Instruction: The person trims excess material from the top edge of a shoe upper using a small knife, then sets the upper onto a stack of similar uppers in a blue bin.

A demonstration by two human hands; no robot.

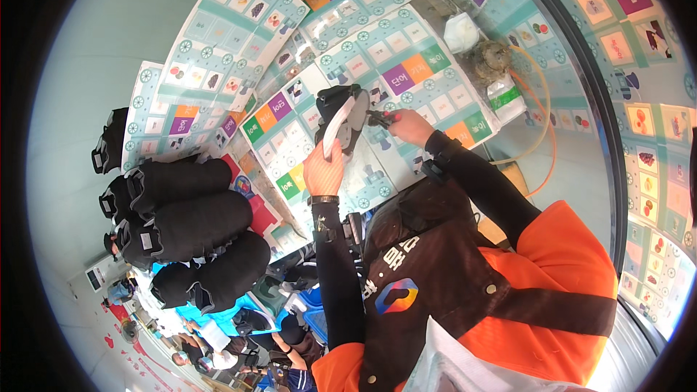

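- Above the printed worktop (396,163): black-and-grey piece (348,122), far side hidden, kind unclear.
- Left hand (324,169) grips its near end, fingers partly hidden.
- Right hand (412,128) grasps small dark tool (379,119); type unreadable.

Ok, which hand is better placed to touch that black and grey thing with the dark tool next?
Probably the right hand. It already holds the dark tool, close beside the black and grey thing. The left hand looks busy holding the lower end of the white strip.
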